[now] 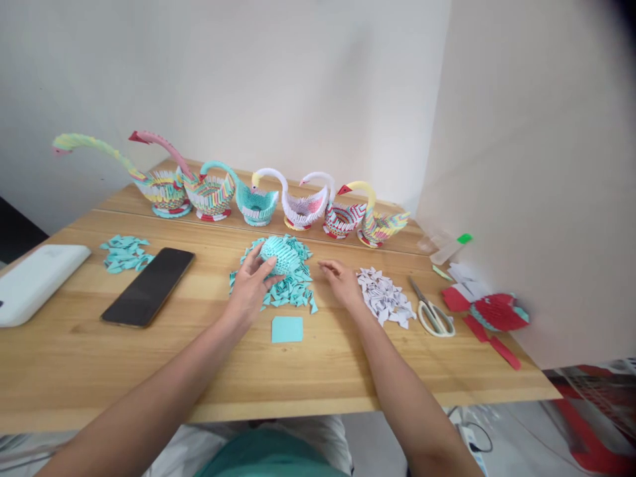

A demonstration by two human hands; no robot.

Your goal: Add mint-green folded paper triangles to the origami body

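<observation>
My left hand [252, 278] is closed around the near left side of a rounded turquoise folded-paper origami body [281, 254], built of many small interlocked pieces. It is held over a pile of loose turquoise paper triangles [293, 293]. My right hand [340, 281] is over the table between that pile and a heap of white paper triangles [385, 298]. Its fingers are curled and pressed together; whether a small piece sits between the fingertips cannot be made out. A turquoise paper rectangle [287, 329] lies flat in front of the pile.
Several finished paper swans [258, 205] line the back of the wooden table [223, 391]. A smaller turquoise pile [125, 254], a phone [149, 286] and a white device [40, 283] lie left. Scissors [433, 315], a green-capped tube [451, 249] and red paper scraps [499, 311] lie right.
</observation>
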